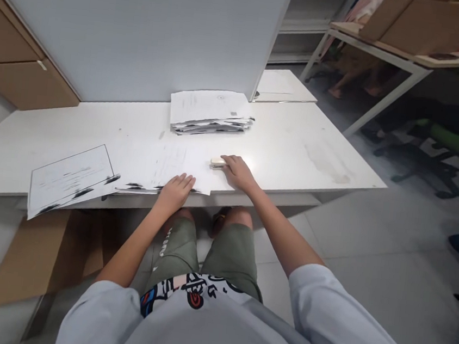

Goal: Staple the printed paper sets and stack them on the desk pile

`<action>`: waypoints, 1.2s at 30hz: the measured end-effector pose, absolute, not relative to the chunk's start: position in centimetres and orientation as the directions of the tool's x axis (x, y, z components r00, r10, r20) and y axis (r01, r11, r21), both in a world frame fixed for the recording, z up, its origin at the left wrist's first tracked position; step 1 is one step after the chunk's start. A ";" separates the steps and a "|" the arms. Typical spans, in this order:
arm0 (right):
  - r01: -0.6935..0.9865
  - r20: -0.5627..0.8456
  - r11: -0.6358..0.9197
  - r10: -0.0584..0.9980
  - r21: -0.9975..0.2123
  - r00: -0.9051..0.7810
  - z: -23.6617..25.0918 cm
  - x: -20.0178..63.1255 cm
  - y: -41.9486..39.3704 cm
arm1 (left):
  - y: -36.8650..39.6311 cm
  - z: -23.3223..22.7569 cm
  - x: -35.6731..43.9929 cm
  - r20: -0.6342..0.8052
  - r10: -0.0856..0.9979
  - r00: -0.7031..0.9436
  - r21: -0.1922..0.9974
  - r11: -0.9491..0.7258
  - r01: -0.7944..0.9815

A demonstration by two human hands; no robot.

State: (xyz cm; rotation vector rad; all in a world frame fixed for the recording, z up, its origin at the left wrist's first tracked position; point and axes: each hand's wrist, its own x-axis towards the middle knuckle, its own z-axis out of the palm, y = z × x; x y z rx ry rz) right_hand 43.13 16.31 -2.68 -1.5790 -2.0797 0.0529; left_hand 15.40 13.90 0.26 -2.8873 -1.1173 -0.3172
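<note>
My right hand (238, 173) is closed round a small cream stapler (217, 162), whose front end points left over the desk. My left hand (177, 190) lies flat with fingers stretched on white printed sheets (152, 166) at the desk's near edge. Those sheets have dark smudges along their near side. To the left, more paper (74, 175) with a printed frame lies askew, its corner hanging over the edge. Behind my hands sits a thick, uneven stack of papers (209, 109).
The white desk (290, 140) ends at a corner on the right. A grey partition panel (146, 26) rises behind it. Cardboard (32, 255) leans beneath the desk's left part. At the right stand another table with a cardboard box (427, 26) and a chair (454, 141).
</note>
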 end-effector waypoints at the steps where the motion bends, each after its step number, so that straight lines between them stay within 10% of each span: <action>1: 0.883 0.379 0.320 0.907 -0.344 -0.181 -2.6 43.1 16.3 | 14.0 -0.4 16.1 0.208 0.649 0.731 0.074 -0.756 0.650; 12: 0.860 0.496 0.424 0.833 -0.283 -0.248 -2.5 43.1 15.5 | 13.3 -1.7 19.0 0.334 0.560 0.758 0.177 -0.827 0.533; 25: 0.909 0.485 0.339 0.854 -0.244 -0.188 -2.3 42.1 15.0 | 14.2 -3.4 19.2 0.500 0.383 0.776 -0.148 -0.846 0.513; 36: 0.933 0.410 0.275 0.898 -0.234 -0.162 -1.9 41.7 14.9 | 14.4 -2.3 18.6 0.406 0.472 0.783 0.062 -0.869 0.492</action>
